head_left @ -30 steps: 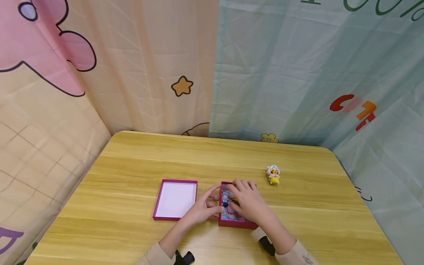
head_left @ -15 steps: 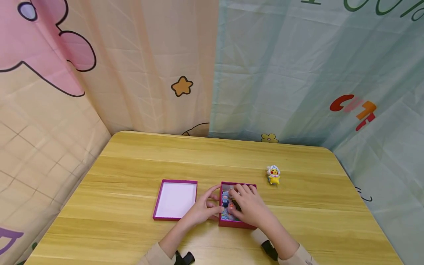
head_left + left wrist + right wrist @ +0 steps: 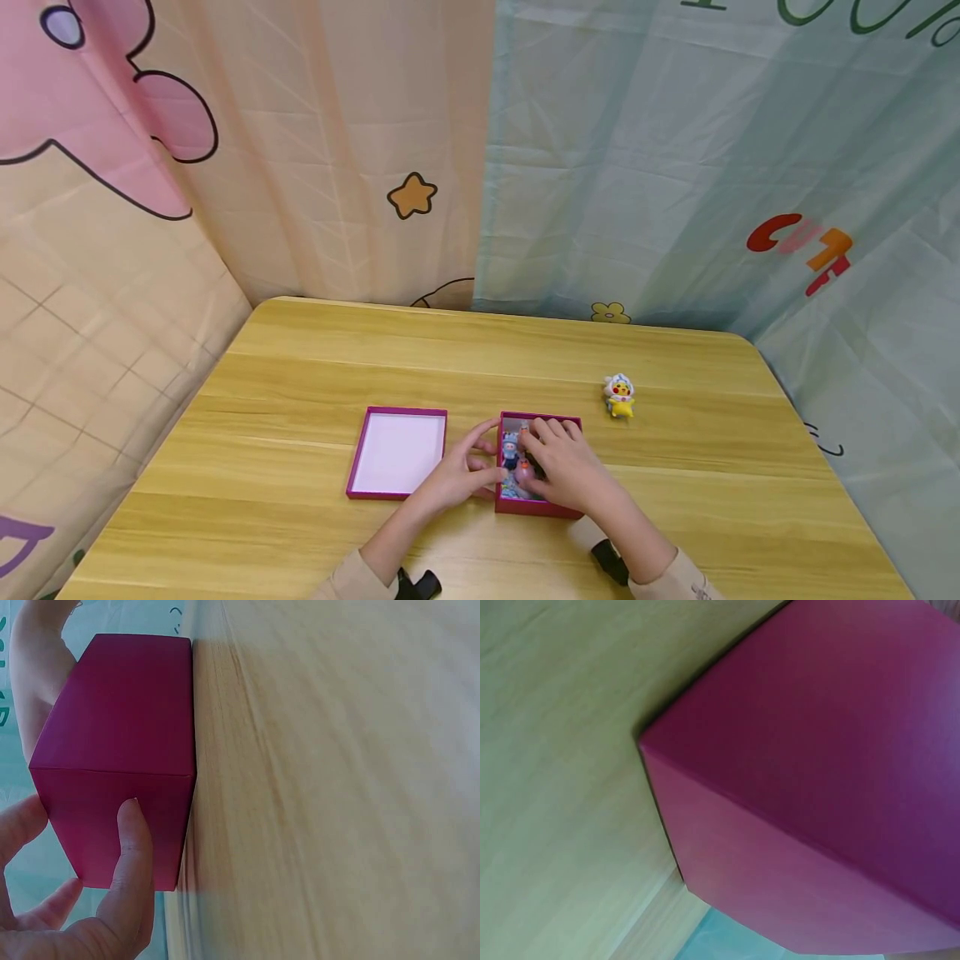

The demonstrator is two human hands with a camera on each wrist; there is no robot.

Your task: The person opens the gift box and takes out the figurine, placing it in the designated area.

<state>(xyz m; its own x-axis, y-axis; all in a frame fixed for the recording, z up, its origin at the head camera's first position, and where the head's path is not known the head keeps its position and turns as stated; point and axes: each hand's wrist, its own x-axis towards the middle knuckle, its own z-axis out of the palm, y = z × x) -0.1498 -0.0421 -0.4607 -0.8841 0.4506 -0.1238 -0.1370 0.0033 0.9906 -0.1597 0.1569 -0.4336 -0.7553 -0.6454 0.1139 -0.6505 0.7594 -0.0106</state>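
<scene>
A magenta box (image 3: 537, 507) stands uncovered on the table, packed with several small figurines. Fingers of my left hand (image 3: 459, 475) touch its left wall and rim; in the left wrist view, one finger (image 3: 133, 844) lies against that wall. My right hand (image 3: 562, 462) reaches in from the right, fingers bent down inside and covering the right half of the contents. A pink figurine (image 3: 524, 472) shows beside its thumb. Along the left wall lies a blue figurine (image 3: 510, 450). I cannot tell what the right fingers hold. The right wrist view shows only the box's outer walls (image 3: 832, 750).
Left of the box lies a lid (image 3: 399, 454), white inside with a magenta edge. Behind the box to the right stands a yellow figurine with a white hood (image 3: 619, 396). Printed curtains (image 3: 600, 167) hang behind the wooden table (image 3: 300, 367).
My right hand has drawn slightly back from the box's far rim, exposing its far right corner. The pink figurine has shifted and now shows its orange part. My left hand has stayed still.
</scene>
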